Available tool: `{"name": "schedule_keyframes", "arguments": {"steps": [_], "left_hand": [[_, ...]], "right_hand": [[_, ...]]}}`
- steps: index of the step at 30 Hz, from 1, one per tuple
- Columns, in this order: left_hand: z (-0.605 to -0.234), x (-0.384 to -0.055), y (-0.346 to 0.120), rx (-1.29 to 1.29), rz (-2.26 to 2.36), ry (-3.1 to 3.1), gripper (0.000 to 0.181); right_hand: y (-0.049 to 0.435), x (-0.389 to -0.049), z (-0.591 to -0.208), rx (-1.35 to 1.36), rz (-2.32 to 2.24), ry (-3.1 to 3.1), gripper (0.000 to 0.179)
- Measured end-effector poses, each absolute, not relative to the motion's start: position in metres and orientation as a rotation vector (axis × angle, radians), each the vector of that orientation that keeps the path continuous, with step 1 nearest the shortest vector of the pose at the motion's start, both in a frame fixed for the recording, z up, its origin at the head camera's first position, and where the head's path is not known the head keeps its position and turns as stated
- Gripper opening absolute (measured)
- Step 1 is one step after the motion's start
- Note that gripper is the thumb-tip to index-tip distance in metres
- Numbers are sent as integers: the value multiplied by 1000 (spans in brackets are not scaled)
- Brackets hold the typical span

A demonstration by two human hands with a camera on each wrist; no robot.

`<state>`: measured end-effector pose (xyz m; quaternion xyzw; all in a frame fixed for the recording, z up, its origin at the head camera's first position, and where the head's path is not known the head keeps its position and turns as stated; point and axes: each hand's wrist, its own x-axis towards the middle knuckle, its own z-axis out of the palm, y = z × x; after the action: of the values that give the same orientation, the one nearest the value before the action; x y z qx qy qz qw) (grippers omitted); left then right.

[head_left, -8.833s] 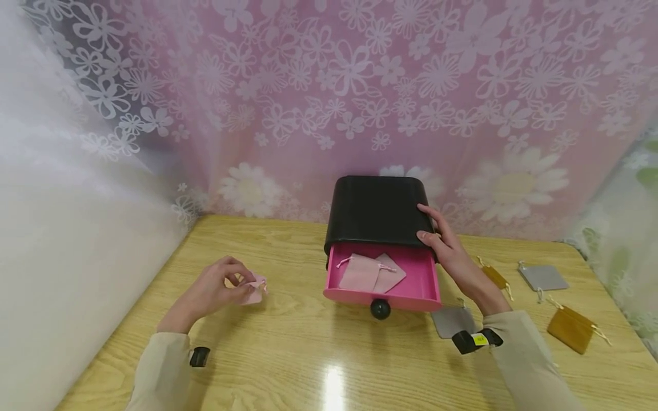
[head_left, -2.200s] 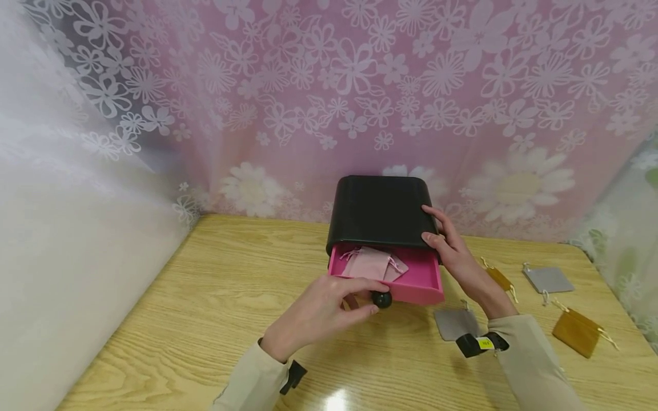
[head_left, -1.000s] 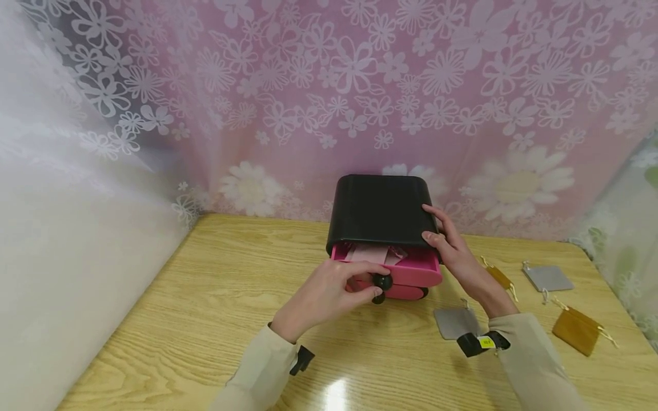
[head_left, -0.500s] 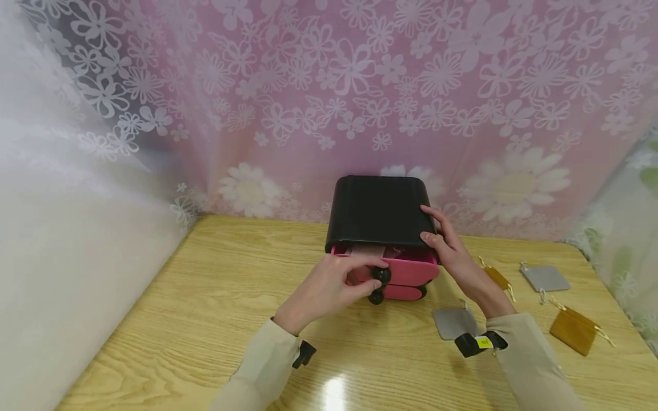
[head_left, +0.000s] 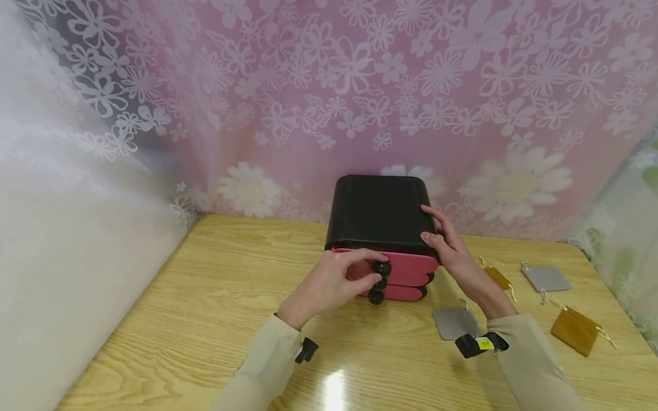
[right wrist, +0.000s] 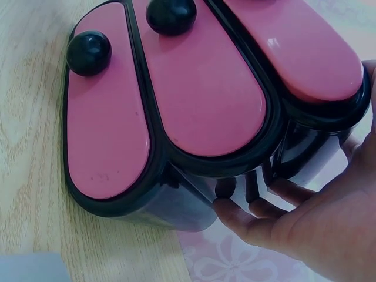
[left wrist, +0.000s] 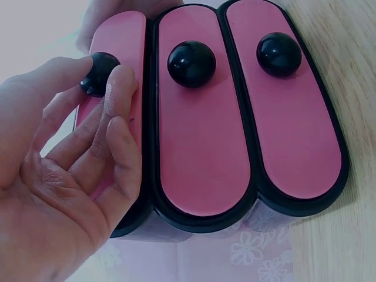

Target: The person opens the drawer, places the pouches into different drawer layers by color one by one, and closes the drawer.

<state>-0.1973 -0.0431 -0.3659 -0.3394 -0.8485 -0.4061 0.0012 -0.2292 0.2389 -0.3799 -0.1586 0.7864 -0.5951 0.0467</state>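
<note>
A black mini drawer cabinet (head_left: 380, 208) with three pink drawer fronts stands at the back of the table. My left hand (head_left: 326, 285) pinches the round black knob (head_left: 381, 269) of the top drawer (head_left: 413, 270) between thumb and index finger. In the left wrist view the same knob (left wrist: 97, 76) sits between those fingertips, the other fingers loosely bent. That drawer stands flush or nearly so, its contents hidden. My right hand (head_left: 457, 262) grips the cabinet's right side, thumb on the top corner. The right wrist view shows its fingertips (right wrist: 226, 210) against the black side wall.
Right of the cabinet lie drawstring pouches: a grey pouch (head_left: 454, 323) partly behind my right wrist, a mustard pouch (head_left: 574, 331), another grey pouch (head_left: 547, 278) and a mustard pouch (head_left: 496, 278) partly covered by my arm. A floral curtain (head_left: 288, 114) hangs behind the wooden table (head_left: 205, 342).
Earlier my left hand held a pink pouch at left; that pouch is now out of sight. The hand took the knob and pushed the top drawer in, hiding the pink pouches. Right hand stayed put.
</note>
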Motion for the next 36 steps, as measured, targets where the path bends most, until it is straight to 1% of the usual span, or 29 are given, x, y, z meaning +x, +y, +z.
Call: {"name": "schedule_keyframes", "arguments": {"steps": [36], "left_hand": [[-369, -203, -39, -1011, -1342, -2657, 33]], "right_hand": [[240, -227, -380, -522, -1845, 2379, 58]]}}
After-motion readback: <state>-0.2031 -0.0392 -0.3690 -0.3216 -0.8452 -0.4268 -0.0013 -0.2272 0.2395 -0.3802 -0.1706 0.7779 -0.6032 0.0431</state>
